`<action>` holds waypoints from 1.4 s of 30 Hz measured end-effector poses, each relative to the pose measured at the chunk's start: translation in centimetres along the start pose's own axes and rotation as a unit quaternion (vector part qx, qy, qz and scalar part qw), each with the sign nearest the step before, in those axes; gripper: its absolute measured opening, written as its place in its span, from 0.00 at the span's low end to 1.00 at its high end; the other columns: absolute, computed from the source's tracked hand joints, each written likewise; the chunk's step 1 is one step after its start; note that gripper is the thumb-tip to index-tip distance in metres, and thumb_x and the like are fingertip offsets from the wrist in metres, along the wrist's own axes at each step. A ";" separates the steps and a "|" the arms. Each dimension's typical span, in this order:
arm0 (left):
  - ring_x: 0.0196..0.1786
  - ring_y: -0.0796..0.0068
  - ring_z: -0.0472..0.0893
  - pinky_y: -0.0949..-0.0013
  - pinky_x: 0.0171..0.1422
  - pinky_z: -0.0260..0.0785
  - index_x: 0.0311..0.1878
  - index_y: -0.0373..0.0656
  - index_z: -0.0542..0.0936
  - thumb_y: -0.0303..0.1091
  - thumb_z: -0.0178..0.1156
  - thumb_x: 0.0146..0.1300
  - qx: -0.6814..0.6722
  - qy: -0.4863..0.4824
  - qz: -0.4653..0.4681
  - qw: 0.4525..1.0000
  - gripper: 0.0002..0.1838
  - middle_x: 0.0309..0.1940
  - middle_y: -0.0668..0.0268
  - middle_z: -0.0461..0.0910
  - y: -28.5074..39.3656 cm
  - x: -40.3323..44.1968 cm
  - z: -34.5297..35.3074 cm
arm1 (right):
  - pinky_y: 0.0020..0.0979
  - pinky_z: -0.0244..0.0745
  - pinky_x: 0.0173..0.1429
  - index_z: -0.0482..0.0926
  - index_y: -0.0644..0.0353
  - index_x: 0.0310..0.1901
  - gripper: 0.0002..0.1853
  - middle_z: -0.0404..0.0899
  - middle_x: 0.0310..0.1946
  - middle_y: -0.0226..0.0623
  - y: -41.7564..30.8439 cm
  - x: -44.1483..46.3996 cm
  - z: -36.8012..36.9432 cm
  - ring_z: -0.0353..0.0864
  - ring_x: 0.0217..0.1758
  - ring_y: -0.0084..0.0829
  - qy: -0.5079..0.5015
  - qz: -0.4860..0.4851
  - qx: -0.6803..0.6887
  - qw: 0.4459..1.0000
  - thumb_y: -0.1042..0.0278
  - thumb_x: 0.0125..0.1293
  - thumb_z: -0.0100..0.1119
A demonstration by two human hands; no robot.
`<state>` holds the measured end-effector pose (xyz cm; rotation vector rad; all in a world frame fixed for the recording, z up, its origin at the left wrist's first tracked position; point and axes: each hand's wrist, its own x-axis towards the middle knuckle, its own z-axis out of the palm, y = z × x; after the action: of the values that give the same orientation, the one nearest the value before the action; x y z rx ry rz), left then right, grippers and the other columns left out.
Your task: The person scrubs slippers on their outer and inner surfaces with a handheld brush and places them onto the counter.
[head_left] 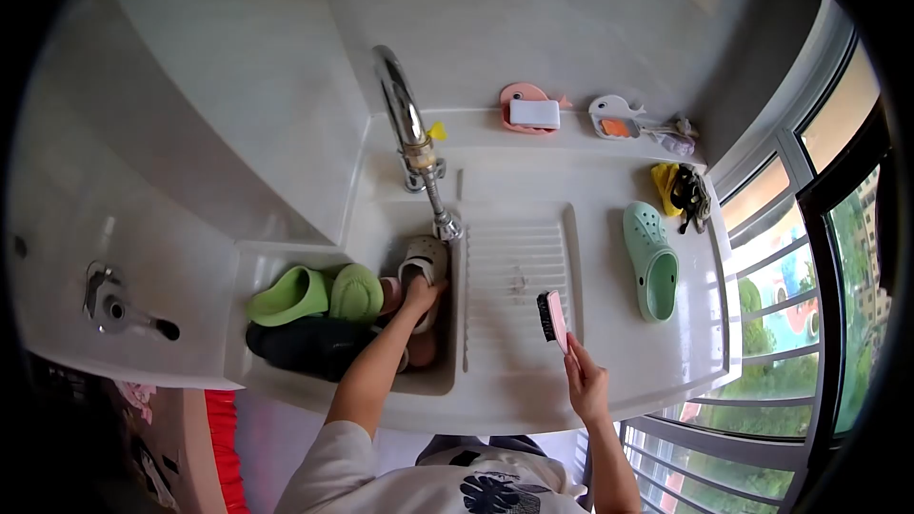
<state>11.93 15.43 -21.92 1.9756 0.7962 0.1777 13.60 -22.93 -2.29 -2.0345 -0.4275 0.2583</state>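
Brush (558, 316) in right grip (587, 383), grey clog (426, 252) against left grip (422, 296)

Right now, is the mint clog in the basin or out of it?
Out: the clog lies on the flat counter, with the ribbed washboard between it and the basin.

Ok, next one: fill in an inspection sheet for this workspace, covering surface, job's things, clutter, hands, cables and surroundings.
Surface: white counter with ribbed panel.
Job's things: pink-backed brush above the panel; beige clog in the basin; mint clog on the counter.
Clutter: pink soap dish, white soap dish, yellow-and-black bundle.
Hands: left hand at the beige clog, grip partly hidden; right hand holds the brush.
Cables: nothing seen.
Surroundings: chrome faucet; barred window at picture right.
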 end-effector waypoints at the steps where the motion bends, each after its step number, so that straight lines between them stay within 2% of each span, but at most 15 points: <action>1: 0.51 0.54 0.84 0.59 0.55 0.74 0.54 0.31 0.80 0.46 0.69 0.60 -0.183 0.014 -0.015 0.983 0.28 0.48 0.51 0.85 0.8 -0.3 -0.2 | 0.21 0.55 0.28 0.76 0.59 0.66 0.20 0.55 0.19 0.26 0.1 0.0 -0.2 0.55 0.24 0.17 -0.007 -0.002 -0.005 1.000 0.73 0.74 0.55; 4: 0.52 0.61 0.84 0.61 0.57 0.75 0.60 0.36 0.79 0.46 0.68 0.63 -0.439 0.021 -0.126 0.890 0.28 0.49 0.58 0.85 2.3 -0.4 -2.3 | 0.22 0.54 0.28 0.76 0.58 0.66 0.20 0.54 0.19 0.26 -0.2 0.0 0.0 0.55 0.23 0.17 -0.012 -0.017 0.000 1.000 0.72 0.74 0.54; 6: 0.56 0.63 0.81 0.60 0.61 0.74 0.64 0.40 0.76 0.46 0.66 0.66 -0.669 -0.112 -0.132 0.723 0.29 0.53 0.61 0.83 2.6 -0.7 -3.5 | 0.22 0.54 0.28 0.76 0.58 0.66 0.20 0.53 0.19 0.26 -0.7 0.1 0.2 0.54 0.23 0.17 -0.010 -0.028 0.009 1.000 0.71 0.74 0.54; 9: 0.60 0.63 0.79 0.59 0.65 0.73 0.66 0.43 0.74 0.48 0.66 0.67 -0.739 -0.087 -0.097 0.661 0.29 0.59 0.62 0.80 2.5 -1.9 -1.9 | 0.23 0.58 0.26 0.77 0.59 0.64 0.19 0.56 0.16 0.30 -1.5 0.2 0.2 0.56 0.20 0.18 -0.011 -0.042 0.004 0.999 0.70 0.74 0.56; 15: 0.63 0.60 0.77 0.55 0.67 0.71 0.68 0.46 0.72 0.52 0.69 0.63 -0.671 -0.101 -0.162 0.716 0.34 0.63 0.62 0.78 0.3 -2.4 -2.4 | 0.23 0.59 0.26 0.77 0.58 0.65 0.19 0.57 0.16 0.30 -1.5 1.0 0.7 0.56 0.20 0.18 -0.028 -0.031 -0.005 0.999 0.68 0.74 0.56; 18: 0.63 0.59 0.77 0.55 0.66 0.70 0.68 0.41 0.72 0.53 0.72 0.59 -0.549 -0.047 -0.332 0.765 0.39 0.63 0.58 0.77 0.0 -2.1 -3.0 | 0.24 0.60 0.27 0.77 0.57 0.65 0.19 0.58 0.16 0.31 -1.0 1.2 1.2 0.57 0.21 0.19 -0.039 -0.016 -0.019 0.999 0.67 0.75 0.56; 21: 0.64 0.50 0.75 0.52 0.66 0.69 0.66 0.31 0.70 0.55 0.73 0.56 -0.362 0.156 -0.181 0.901 0.44 0.61 0.47 0.76 -7.5 1.0 1.5 | 0.25 0.62 0.27 0.77 0.57 0.65 0.19 0.59 0.16 0.33 -0.1 1.9 2.8 0.58 0.21 0.19 -0.042 -0.013 -0.009 0.999 0.66 0.75 0.56; 22: 0.64 0.46 0.75 0.50 0.66 0.68 0.65 0.31 0.70 0.57 0.72 0.57 -0.076 0.234 -0.159 0.956 0.44 0.62 0.45 0.75 -6.2 0.1 3.1 | 0.25 0.62 0.28 0.77 0.57 0.65 0.19 0.59 0.16 0.33 -0.1 2.3 3.1 0.58 0.21 0.19 -0.048 -0.019 -0.014 0.999 0.66 0.75 0.56; 24: 0.64 0.40 0.74 0.48 0.66 0.66 0.67 0.30 0.65 0.59 0.67 0.60 0.193 0.247 -0.141 0.939 0.45 0.62 0.39 0.74 1.4 -3.7 4.3 | 0.25 0.62 0.28 0.77 0.57 0.65 0.19 0.60 0.16 0.33 -0.6 3.0 3.5 0.59 0.21 0.19 -0.053 -0.030 -0.022 0.998 0.66 0.75 0.56; 27: 0.62 0.33 0.74 0.45 0.66 0.65 0.76 0.30 0.50 0.56 0.63 0.64 0.026 0.097 -0.252 0.962 0.52 0.62 0.35 0.73 5.1 -6.0 2.8 | 0.24 0.56 0.28 0.77 0.56 0.66 0.20 0.56 0.18 0.26 -1.4 4.2 3.9 0.55 0.23 0.17 -0.054 0.004 -0.015 0.998 0.68 0.75 0.56; 30: 0.68 0.34 0.68 0.49 0.73 0.60 0.76 0.26 0.47 0.53 0.62 0.66 -0.012 0.035 -0.242 0.969 0.52 0.66 0.32 0.67 5.1 -5.8 1.7 | 0.24 0.56 0.28 0.77 0.56 0.66 0.20 0.56 0.19 0.26 -0.6 4.4 4.6 0.56 0.24 0.17 -0.036 -0.007 0.008 0.999 0.67 0.75 0.56; 31: 0.68 0.34 0.68 0.49 0.73 0.60 0.76 0.26 0.47 0.53 0.62 0.66 -0.012 0.033 -0.247 0.968 0.52 0.66 0.32 0.67 2.9 -5.7 3.1 | 0.24 0.60 0.28 0.77 0.57 0.65 0.20 0.58 0.17 0.29 -0.4 4.6 4.6 0.57 0.22 0.18 -0.041 0.005 -0.007 0.999 0.68 0.74 0.56; 33: 0.75 0.37 0.60 0.54 0.79 0.51 0.74 0.22 0.49 0.51 0.61 0.67 0.156 0.196 -0.077 0.965 0.49 0.70 0.30 0.60 -0.4 -4.8 5.8 | 0.25 0.63 0.28 0.77 0.59 0.65 0.19 0.60 0.16 0.33 -0.2 5.5 4.8 0.59 0.21 0.19 -0.041 0.011 -0.023 0.999 0.69 0.74 0.57; 36: 0.78 0.40 0.54 0.57 0.83 0.43 0.73 0.20 0.51 0.48 0.61 0.67 0.023 0.160 -0.093 0.982 0.47 0.73 0.31 0.54 0.6 -5.7 5.0 | 0.24 0.62 0.28 0.77 0.58 0.65 0.19 0.58 0.16 0.31 0.6 5.4 5.2 0.58 0.21 0.18 -0.037 0.000 -0.010 0.999 0.68 0.74 0.57; 42: 0.78 0.39 0.53 0.57 0.82 0.43 0.74 0.19 0.47 0.45 0.64 0.65 0.037 0.166 -0.047 0.984 0.50 0.73 0.30 0.55 0.5 -5.6 4.8 | 0.24 0.60 0.27 0.77 0.58 0.65 0.19 0.57 0.16 0.30 0.5 4.6 4.9 0.57 0.21 0.18 -0.016 -0.012 -0.008 1.000 0.69 0.74 0.57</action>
<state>9.89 8.41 -22.89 1.9994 1.1204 0.4351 16.12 -17.30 -5.06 -2.0426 -0.4747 0.2753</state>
